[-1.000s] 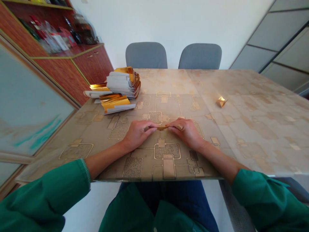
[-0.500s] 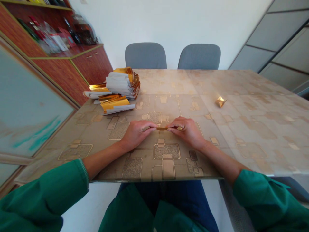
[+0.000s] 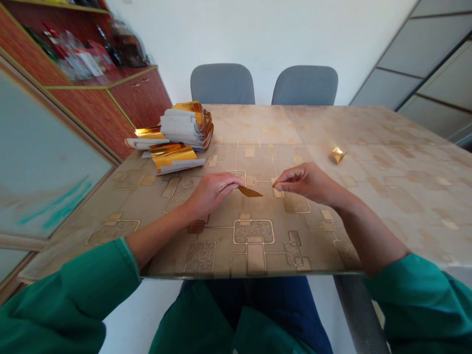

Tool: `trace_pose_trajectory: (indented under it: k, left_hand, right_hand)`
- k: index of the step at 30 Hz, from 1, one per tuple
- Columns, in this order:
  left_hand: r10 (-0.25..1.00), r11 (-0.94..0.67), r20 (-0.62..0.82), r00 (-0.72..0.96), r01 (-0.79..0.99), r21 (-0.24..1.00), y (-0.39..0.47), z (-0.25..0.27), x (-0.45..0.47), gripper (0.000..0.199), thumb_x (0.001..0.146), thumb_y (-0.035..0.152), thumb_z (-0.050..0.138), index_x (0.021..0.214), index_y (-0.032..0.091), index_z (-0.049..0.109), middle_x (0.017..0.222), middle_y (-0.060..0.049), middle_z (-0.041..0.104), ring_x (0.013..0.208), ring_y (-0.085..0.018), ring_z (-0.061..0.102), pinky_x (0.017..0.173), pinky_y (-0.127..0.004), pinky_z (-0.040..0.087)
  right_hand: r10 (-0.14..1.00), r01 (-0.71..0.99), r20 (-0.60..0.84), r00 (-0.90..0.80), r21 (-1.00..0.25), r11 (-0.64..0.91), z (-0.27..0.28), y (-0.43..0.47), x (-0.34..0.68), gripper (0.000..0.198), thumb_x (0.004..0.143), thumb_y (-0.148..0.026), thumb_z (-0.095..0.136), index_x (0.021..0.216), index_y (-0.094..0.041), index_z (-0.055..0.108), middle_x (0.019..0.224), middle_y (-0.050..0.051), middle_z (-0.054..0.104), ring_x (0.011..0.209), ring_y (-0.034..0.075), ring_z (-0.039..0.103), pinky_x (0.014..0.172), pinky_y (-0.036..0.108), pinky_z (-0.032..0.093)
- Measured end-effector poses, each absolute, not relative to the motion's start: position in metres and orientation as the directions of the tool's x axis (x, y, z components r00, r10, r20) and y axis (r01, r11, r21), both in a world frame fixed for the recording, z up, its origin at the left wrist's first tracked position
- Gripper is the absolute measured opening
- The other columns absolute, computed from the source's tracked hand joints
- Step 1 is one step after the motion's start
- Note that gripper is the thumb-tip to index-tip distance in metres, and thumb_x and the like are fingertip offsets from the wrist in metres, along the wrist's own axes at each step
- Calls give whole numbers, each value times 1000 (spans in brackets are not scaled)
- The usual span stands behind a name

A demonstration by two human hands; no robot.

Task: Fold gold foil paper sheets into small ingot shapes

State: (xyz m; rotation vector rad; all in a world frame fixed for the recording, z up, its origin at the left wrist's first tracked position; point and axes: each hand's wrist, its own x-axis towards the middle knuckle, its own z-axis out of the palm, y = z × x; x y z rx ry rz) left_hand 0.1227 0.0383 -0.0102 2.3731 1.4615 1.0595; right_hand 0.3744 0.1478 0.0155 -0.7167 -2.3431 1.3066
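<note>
My left hand (image 3: 216, 191) pinches one end of a small folded piece of gold paper (image 3: 251, 192) between thumb and fingers. The paper's pointed free end sticks out to the right, just above the table. A short gap separates that point from my right hand (image 3: 300, 184), whose thumb and fingertips are pressed together. Whether anything sits between those fingertips is too small to tell. Farther off to the right, a folded gold paper piece (image 3: 337, 155) stands on the table by itself.
Stacks of gold and white paper sheets (image 3: 180, 130) lie at the table's back left. The patterned tablecloth (image 3: 254, 231) covers the table up to its front edge. Two grey chairs (image 3: 222, 84) stand behind it, and a wooden cabinet (image 3: 136, 93) is at the left.
My right hand has let go of the gold paper and moved right and slightly up. My left hand still holds the paper, which now tilts with its free end showing.
</note>
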Motion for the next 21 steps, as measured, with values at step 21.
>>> trace_pose_trajectory:
  k: [21]
  left_hand:
    - [829, -320, 520, -208, 585, 745, 57, -28, 148, 9, 78, 17, 68, 82, 19, 60, 86, -1, 61, 77, -13, 60, 68, -24, 51]
  right_hand:
    - [665, -18, 103, -739, -991, 134, -30, 136, 323, 24, 80, -37, 71, 93, -19, 62, 83, 1, 65, 70, 11, 57, 70, 30, 49]
